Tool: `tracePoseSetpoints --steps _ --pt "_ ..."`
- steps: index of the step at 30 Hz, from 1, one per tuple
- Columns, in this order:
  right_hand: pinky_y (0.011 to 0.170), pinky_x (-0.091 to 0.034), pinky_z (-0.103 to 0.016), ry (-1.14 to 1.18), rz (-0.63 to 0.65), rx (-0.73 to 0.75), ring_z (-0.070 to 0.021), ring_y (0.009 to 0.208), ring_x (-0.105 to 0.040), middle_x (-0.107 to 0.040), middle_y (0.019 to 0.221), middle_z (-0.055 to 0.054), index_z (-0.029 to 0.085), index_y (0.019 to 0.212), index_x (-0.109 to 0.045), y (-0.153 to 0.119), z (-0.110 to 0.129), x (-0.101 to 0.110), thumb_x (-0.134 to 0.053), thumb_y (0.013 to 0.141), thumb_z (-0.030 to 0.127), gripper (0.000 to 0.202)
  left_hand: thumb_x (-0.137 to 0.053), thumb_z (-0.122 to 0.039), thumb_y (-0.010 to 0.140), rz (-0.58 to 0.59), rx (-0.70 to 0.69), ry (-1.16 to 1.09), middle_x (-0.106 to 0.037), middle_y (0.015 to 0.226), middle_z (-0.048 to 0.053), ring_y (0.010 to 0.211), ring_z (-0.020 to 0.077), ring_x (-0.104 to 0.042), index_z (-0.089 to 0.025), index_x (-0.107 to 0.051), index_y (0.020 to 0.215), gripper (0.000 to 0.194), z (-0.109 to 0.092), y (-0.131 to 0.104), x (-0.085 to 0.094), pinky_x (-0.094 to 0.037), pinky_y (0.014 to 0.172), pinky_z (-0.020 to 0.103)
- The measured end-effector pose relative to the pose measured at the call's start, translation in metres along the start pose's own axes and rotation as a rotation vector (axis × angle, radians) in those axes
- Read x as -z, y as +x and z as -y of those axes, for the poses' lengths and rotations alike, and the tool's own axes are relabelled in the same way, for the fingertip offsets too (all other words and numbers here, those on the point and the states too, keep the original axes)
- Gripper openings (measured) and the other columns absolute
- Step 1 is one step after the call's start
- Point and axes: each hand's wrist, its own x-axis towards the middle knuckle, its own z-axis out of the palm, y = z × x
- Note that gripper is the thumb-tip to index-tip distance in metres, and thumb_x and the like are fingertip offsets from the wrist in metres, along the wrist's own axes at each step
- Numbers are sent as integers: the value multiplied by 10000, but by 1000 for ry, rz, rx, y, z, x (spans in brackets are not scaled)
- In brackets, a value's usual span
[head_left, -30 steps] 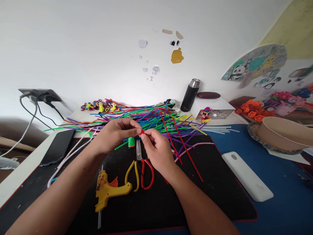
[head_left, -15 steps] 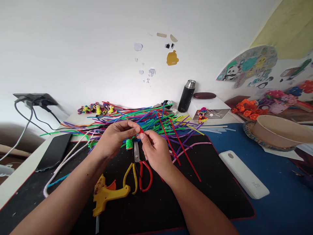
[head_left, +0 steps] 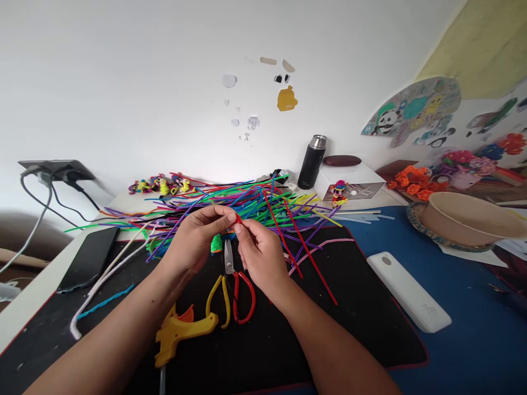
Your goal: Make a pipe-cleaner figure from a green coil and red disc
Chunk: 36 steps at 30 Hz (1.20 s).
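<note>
Between the fingertips of both hands sits a small red piece [head_left: 237, 219], the left hand [head_left: 194, 233] pinching it from the left and the right hand [head_left: 263, 249] from the right. Each thumb presses toward its forefinger, and the two pinches nearly meet, so neither hand is clearly nearer. The skin covers most of the piece; which way its long axis runs cannot be told. Just below the pinch in view, the scissors [head_left: 229, 265] lie with blades pointing away from the person and handles toward them. A green fuzzy piece [head_left: 216, 243] is just left of the blades. Farther out, a pile of coloured stems [head_left: 242, 197] spreads beyond the hands, two red stems [head_left: 310, 253] slant onto the black mat [head_left: 349, 329], and a yellow glue gun [head_left: 181, 331] lies partly hidden by the left forearm.
</note>
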Motion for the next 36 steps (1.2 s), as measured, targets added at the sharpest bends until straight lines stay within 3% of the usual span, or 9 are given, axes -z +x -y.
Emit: tracePoseSetpoints --steps 7,17,26,36 --pt "526 -412 -282 -20 -29 16 -178 547 -588 -582 576 18 234 1076 -781 0 0 1 -544 1109 563 407 -966 -371 763 59 -61 109 -783 779 24 768 177 -691 -223 -845 783 192 -2 2 9 -551 816 279" --pt "523 -376 -282 -14 -36 17 -150 482 -496 -494 525 51 215 1011 -779 0 5 2 -527 1116 514 405 -939 -365 792 62 -74 182 -799 823 33 801 209 -723 -227 -848 828 170 -2 4 14 -574 818 312" --pt "534 -391 -277 -36 -24 21 -165 514 -541 -524 534 41 224 1006 -775 0 1 0 -526 1118 509 395 -993 -403 717 27 -25 64 -762 759 24 721 169 -672 -215 -842 766 247 -1 1 5 -548 759 280" --pt "527 -368 -278 -36 -23 18 -149 493 -486 -496 532 52 225 907 -707 -1 3 0 -516 1119 484 385 -1050 -425 615 -56 3 -26 -763 785 31 733 161 -669 -189 -840 769 351 5 -3 -4 -558 728 260"
